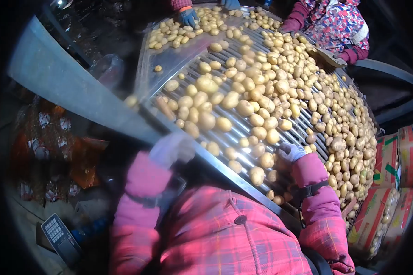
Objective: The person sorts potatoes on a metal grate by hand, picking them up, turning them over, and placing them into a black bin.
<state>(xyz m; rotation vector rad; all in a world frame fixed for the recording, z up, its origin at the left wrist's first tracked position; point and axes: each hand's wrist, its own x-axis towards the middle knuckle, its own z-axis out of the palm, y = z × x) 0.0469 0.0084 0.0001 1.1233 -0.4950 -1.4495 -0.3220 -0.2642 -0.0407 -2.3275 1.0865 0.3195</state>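
Pink plaid cloth of a jacket (202, 233), with a round dark button (240, 220), fills the foreground of the head view. Beyond it runs a straight metal edge (236, 179), then shiny parallel bars (237, 129). Potatoes (282, 86) lie across the bars, loosely near the edge, densely at the right. Round to oval, they are yellow-tan and mostly smooth, some browner; the oval ones' long axes point in mixed directions. The left hand (172, 149), in a pale glove, blurs beside the edge and a smooth metal chute (78, 82); I cannot tell how far its fingers spread or whether they hold anything. The right hand (291, 152), in a whitish glove, has partly curled fingers beside potatoes; whether they grip one I cannot tell.
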